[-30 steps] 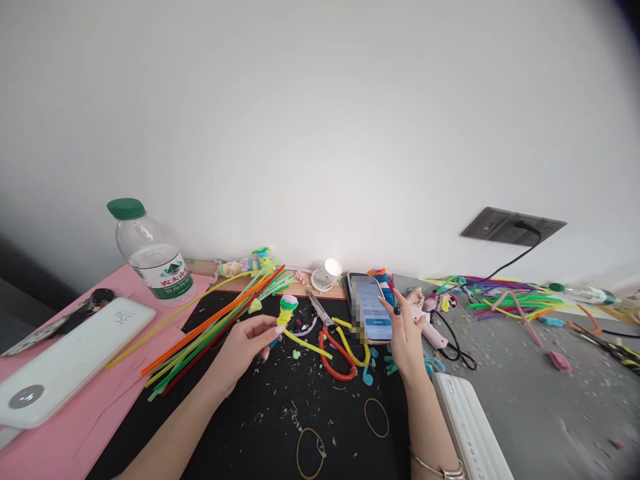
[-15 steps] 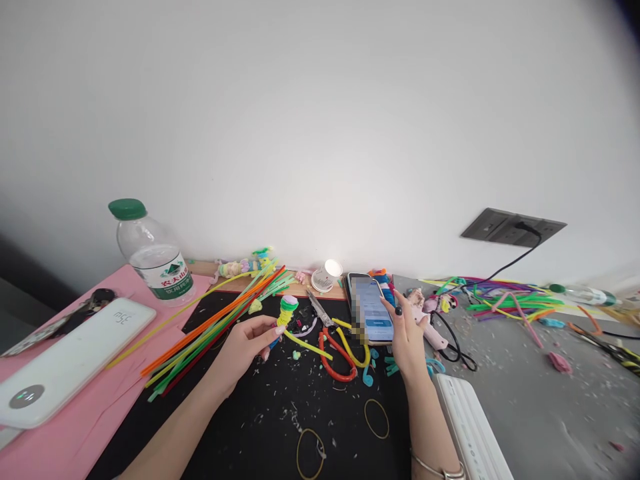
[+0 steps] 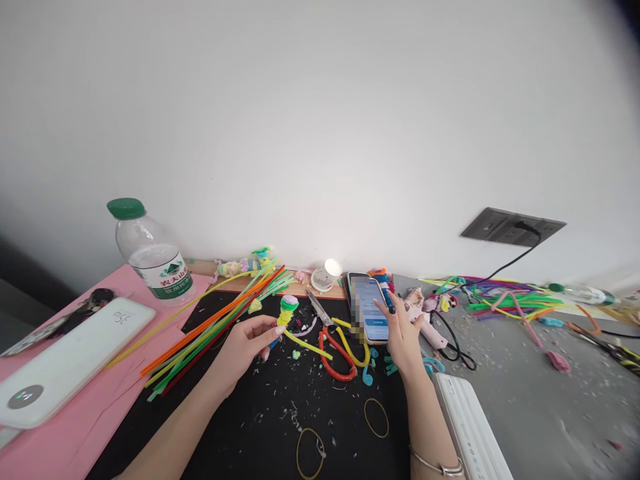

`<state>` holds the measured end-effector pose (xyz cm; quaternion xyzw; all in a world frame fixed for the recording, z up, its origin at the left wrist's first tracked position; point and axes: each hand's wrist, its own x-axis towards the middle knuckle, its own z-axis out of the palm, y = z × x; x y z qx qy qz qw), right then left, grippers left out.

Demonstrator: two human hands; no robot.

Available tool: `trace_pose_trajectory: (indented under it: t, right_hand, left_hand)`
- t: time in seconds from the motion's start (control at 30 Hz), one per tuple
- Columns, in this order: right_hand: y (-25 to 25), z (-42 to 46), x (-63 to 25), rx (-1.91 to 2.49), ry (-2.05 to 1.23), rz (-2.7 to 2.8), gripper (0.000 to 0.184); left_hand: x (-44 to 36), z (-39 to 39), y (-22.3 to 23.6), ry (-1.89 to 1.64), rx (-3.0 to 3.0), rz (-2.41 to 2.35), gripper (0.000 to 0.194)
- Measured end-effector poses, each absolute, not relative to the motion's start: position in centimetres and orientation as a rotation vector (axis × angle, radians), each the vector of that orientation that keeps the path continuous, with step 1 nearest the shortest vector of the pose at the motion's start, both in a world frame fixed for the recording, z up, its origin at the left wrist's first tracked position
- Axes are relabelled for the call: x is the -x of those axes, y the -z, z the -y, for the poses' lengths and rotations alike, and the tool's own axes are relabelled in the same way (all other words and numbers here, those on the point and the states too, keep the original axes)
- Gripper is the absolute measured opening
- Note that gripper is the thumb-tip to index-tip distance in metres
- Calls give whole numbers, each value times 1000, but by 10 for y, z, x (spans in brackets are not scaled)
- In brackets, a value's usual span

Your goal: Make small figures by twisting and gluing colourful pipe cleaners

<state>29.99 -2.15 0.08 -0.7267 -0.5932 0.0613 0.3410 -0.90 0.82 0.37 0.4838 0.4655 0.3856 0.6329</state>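
Observation:
My left hand [image 3: 256, 339] is closed in a pinch around a pipe-cleaner piece [image 3: 287, 312]. The piece is wound in yellow coils with a green and lilac top, and a loose yellow stem points right, toward the scissors [image 3: 336, 337] with red and yellow handles. A bit of blue shows beneath my fingers. On the right, a smartphone [image 3: 375, 313] with a lit screen, partly blurred out, is at the fingertips of my right hand [image 3: 404, 337]. Those fingers are stretched out over the screen's right side; whether they touch the glass I cannot tell.
Loose pipe cleaners [image 3: 210, 333] fan out left of my hand. A water bottle [image 3: 155, 260] and white power bank [image 3: 75, 360] stand on pink sheeting. Behind lie a paper cup [image 3: 327, 275] and a pink glue gun [image 3: 433, 333]; a white device [image 3: 470, 427] flanks my right forearm.
The fingers of my right hand have shifted slightly left and down over the phone's screen. My left hand and the yellow piece stay in place.

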Motion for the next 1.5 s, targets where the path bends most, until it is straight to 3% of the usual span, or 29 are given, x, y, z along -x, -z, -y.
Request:
trace_pose_trajectory:
  t: [0.47, 1.5]
  right_hand:
    - [0, 22, -301, 1859, -168, 1507, 55]
    - [5, 14, -304, 1873, -187, 1564, 53]
  left_hand:
    - [8, -8, -5, -887, -1138, -1107, 36]
    - [9, -8, -4, -909, -1122, -1065, 23]
